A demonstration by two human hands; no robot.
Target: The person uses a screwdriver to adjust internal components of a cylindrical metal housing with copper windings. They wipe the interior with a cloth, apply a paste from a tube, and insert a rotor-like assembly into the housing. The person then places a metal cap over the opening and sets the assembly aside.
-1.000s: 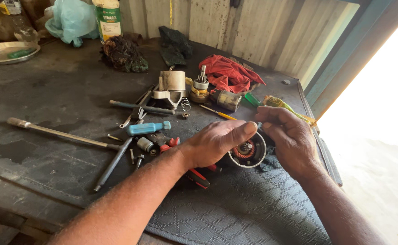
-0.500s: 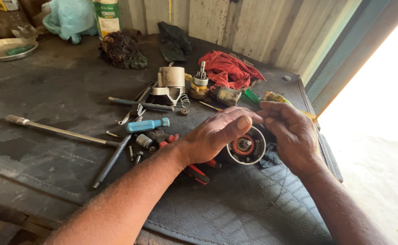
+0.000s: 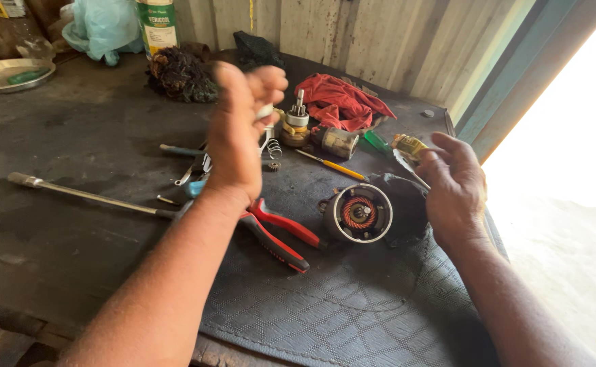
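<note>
My left hand is raised above the tools at mid-table, blurred, its fingers curled with nothing visible in them. My right hand hovers just right of a round metal motor housing with a copper winding inside, fingers loosely apart and off it. The housing rests on a black cloth. A thin metal blade lies by my right thumb; whether I hold it is unclear. Red-handled pliers lie below my left wrist.
On the dark bench are a long metal bar, a yellow screwdriver, a geared shaft, a metal cylinder and a red rag. A textured rubber mat covers the front. A metal plate sits far left.
Both hands have come off the motor housing. My left hand rose up and to the left; my right hand pulled back to the right, uncovering the pliers and housing.
</note>
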